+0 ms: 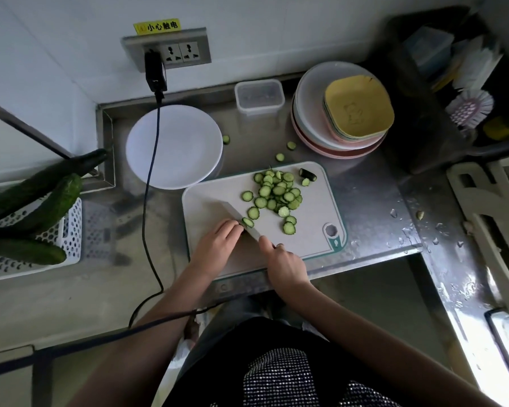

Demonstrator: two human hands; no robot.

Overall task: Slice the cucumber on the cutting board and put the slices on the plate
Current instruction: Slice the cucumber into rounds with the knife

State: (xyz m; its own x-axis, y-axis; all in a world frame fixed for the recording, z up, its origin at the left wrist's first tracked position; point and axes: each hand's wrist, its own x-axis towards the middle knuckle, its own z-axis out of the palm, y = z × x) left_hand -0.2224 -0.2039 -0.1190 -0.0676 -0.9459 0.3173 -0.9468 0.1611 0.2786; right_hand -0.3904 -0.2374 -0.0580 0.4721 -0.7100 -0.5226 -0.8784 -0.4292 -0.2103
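A pale cutting board (312, 230) lies on the steel counter, with several cucumber slices (276, 195) piled on its far half. A dark cucumber end piece (307, 173) lies at the board's far edge. My right hand (282, 264) grips the handle of a knife (235, 214) whose blade lies across the board. My left hand (218, 245) holds the last bit of cucumber (247, 222) against the blade, fingers curled over it. The white plate (174, 146) sits behind the board to the left and holds nothing.
Three stray slices (280, 157) lie on the counter behind the board. A stack of bowls and plates (341, 113) and a clear plastic box (259, 96) stand at the back. Whole cucumbers (36, 198) rest in a white basket at left. A black cable (150, 183) crosses the plate.
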